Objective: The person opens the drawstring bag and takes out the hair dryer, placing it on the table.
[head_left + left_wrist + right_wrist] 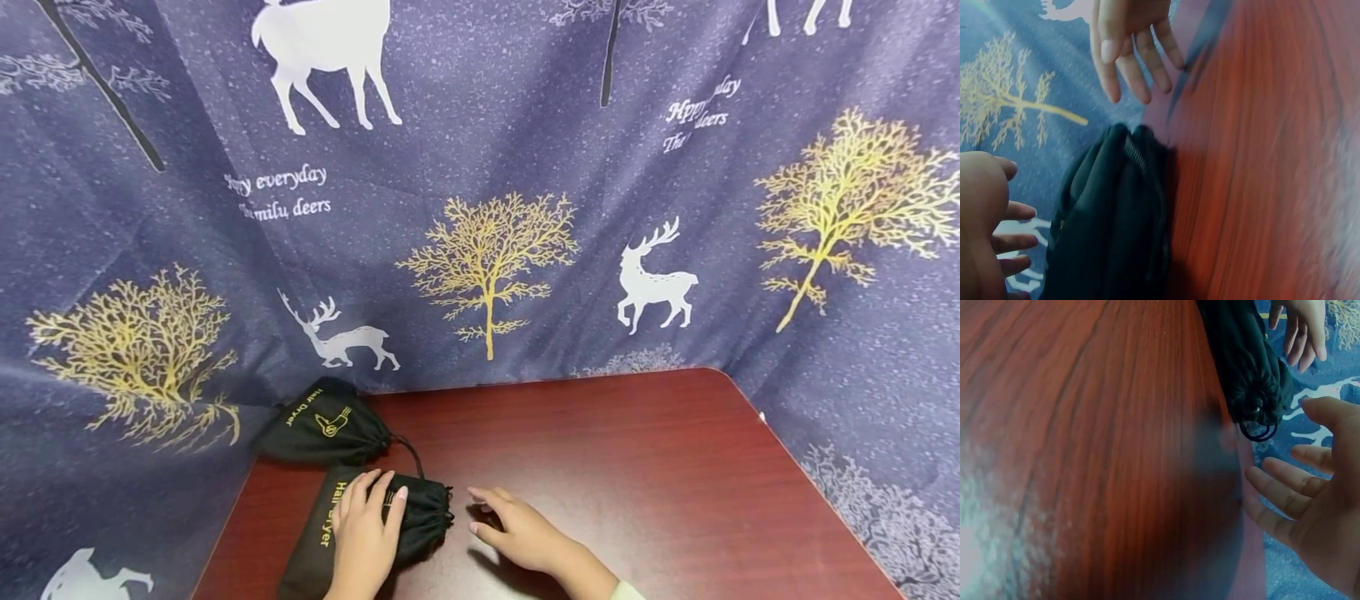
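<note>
A black drawstring pouch (309,554) printed "Hair Dryer" in yellow lies near the front left of the table. Its gathered mouth (1254,403) points to the right and has a dark cord loop. My left hand (367,529) is over the pouch with its fingers loosely spread, covering part of the print. To the right of the gathered end, my right hand (525,533) hovers above the table, fingers relaxed and holding nothing. Behind the first pouch lies a second black "Hair Dryer" pouch (322,427), its cord trailing toward the first one.
The reddish-brown wooden table (637,467) extends to the right of both hands. A blue-purple curtain (480,150) with printed white deer and gold trees hangs close around the table's back and sides.
</note>
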A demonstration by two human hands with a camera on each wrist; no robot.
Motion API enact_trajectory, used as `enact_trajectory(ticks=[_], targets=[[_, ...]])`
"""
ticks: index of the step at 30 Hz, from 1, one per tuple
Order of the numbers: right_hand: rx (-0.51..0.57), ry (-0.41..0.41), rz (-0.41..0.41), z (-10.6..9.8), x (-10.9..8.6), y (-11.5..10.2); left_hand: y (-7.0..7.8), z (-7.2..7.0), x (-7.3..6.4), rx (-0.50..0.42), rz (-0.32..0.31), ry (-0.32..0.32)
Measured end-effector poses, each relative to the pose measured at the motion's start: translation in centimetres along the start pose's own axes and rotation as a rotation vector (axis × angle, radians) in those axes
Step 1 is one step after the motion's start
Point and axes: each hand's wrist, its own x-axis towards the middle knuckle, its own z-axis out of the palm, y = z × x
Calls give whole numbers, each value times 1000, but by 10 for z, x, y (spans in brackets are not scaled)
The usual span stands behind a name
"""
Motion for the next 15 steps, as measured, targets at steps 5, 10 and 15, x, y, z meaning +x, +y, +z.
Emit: enact_trajectory(ticks=[5,10,15], targets=[[22,-26,12,2,4,-1,-13,-6,3,9,-28,21],[55,-42,21,6,9,-3,-26,-10,6,23,-43,64],[48,-45,-2,11,12,-6,-39,-15,8,40,-86,68]])
